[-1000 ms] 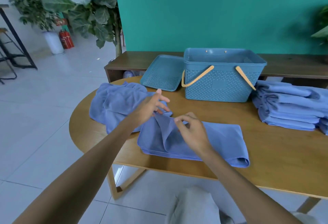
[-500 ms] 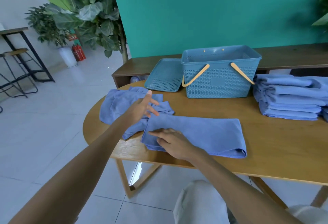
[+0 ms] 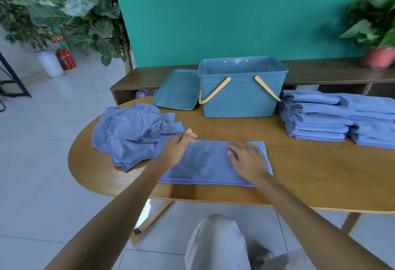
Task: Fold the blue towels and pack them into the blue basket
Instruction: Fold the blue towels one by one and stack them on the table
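The big wooden bench (image 3: 299,175) holds everything. The blue basket (image 3: 241,96) stands at the back, its top open and its lid (image 3: 177,91) leaning just beside it. Folded towels (image 3: 333,120) sit in stacks on the right. A messy towel pile (image 3: 132,132) lies on the left. A flat towel (image 3: 209,162) lies in front. The left hand (image 3: 177,147) and right hand (image 3: 248,158) press on it, each grip wide and holding nothing.
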